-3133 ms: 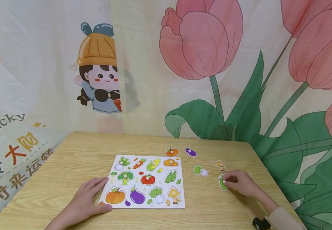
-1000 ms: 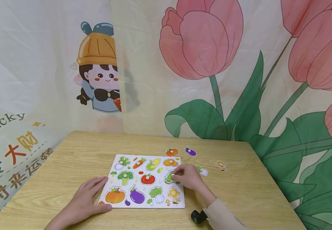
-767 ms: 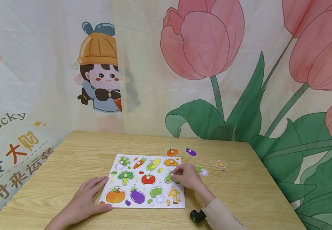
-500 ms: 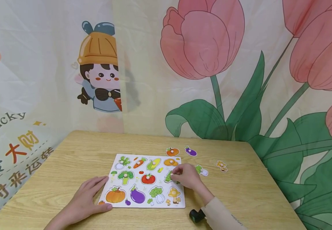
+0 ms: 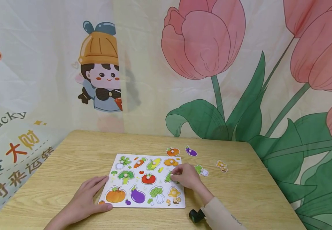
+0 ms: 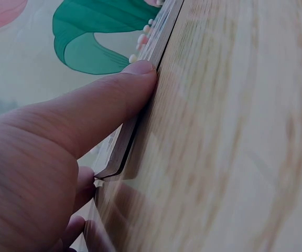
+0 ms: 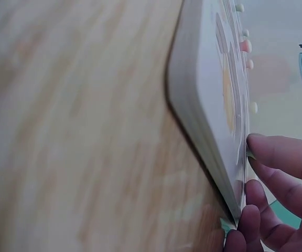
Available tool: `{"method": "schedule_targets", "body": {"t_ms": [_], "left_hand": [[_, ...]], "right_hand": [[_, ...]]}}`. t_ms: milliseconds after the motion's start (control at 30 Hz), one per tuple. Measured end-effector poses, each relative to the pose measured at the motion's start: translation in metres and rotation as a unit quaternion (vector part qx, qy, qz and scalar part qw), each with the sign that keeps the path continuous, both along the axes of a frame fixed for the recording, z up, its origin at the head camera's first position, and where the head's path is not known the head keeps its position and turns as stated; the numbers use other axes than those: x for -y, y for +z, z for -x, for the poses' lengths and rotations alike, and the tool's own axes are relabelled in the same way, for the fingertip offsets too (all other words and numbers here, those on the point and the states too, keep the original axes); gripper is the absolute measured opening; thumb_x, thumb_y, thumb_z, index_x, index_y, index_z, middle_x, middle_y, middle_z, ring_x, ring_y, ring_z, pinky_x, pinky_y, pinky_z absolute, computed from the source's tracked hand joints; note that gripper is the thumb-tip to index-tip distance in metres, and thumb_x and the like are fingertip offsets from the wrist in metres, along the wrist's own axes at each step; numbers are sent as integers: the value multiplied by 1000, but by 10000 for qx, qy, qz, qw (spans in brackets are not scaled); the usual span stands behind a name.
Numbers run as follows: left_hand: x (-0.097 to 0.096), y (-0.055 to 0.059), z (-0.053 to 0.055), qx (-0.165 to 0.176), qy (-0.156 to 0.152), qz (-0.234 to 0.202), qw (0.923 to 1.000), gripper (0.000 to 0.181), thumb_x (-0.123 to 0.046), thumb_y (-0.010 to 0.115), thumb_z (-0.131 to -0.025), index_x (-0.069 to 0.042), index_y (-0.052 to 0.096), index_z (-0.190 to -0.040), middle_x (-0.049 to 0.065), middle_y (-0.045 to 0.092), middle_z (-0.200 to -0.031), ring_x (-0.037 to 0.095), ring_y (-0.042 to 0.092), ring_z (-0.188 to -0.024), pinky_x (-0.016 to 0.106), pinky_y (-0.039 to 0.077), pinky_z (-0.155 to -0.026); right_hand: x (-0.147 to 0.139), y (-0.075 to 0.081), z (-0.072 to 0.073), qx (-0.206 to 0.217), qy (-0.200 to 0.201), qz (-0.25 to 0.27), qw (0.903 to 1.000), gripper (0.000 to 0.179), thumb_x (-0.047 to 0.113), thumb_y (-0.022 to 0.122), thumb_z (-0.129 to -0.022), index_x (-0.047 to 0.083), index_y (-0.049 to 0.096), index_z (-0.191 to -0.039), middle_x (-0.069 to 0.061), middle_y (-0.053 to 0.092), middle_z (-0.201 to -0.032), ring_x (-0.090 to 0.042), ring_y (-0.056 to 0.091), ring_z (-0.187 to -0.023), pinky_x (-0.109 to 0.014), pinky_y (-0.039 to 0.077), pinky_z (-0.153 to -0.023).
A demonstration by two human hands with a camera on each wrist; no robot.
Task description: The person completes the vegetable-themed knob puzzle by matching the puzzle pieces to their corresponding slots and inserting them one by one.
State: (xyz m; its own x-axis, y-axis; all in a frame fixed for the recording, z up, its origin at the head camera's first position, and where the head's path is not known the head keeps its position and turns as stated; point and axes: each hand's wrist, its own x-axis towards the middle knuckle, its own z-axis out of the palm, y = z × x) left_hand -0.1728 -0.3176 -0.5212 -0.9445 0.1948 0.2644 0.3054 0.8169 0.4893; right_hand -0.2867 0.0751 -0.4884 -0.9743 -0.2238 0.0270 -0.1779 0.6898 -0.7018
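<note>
A white wooden vegetable puzzle board (image 5: 111, 182) lies on the table. My left hand (image 5: 85, 201) rests at its left side, fingers along the left edge and thumb by the near corner; in the left wrist view the thumb (image 6: 109, 100) presses against the board's side. My right hand (image 5: 189, 176) pinches the knob of the green pea puzzle piece (image 5: 168, 177) over the board's right side, partly covering it. The right wrist view has the thumb and fingers close together at the board's face. Knobbed pieces such as the tomato (image 5: 148, 179) and broccoli (image 5: 125, 176) sit in the board.
Loose pieces lie on the wooden table (image 5: 240, 191): a pumpkin (image 5: 173, 152) and an eggplant (image 5: 191, 151) behind the board, a bok choy (image 5: 202, 171) and a mushroom (image 5: 222, 166) to the right. A black device (image 5: 196, 216) is at my right wrist. A printed curtain (image 5: 143, 80) hangs behind.
My right hand has carried the pea piece leftward from the table onto the board; over the last second it has pressed it slightly lower there. My left hand has stayed put.
</note>
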Motion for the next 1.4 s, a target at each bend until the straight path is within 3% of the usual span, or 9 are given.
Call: {"method": "schedule_targets", "body": {"t_ms": [1033,1400], "left_hand": [[1,-2,1,67,13,31,10000,107,-62,90,-76,-3,52,-156,14,49,-157,44,35,-142,70,38,-107],[0,1,0,83,15,13,10000,107,-62,90,-75,-2,52,-156,14,50,-157,44,35,-142,70,38,-106]], "right_hand": [[-2,0,5,118,225,-97,9996,12,23,87,-90,19,77,-95,2,61,-81,-16,55,-76,-25,42,-58],[-19,22,22,70,361,-35,9993,15,20,84,-93,13,79,-105,-2,65,-92,-20,57,-83,-29,47,-65]]}}
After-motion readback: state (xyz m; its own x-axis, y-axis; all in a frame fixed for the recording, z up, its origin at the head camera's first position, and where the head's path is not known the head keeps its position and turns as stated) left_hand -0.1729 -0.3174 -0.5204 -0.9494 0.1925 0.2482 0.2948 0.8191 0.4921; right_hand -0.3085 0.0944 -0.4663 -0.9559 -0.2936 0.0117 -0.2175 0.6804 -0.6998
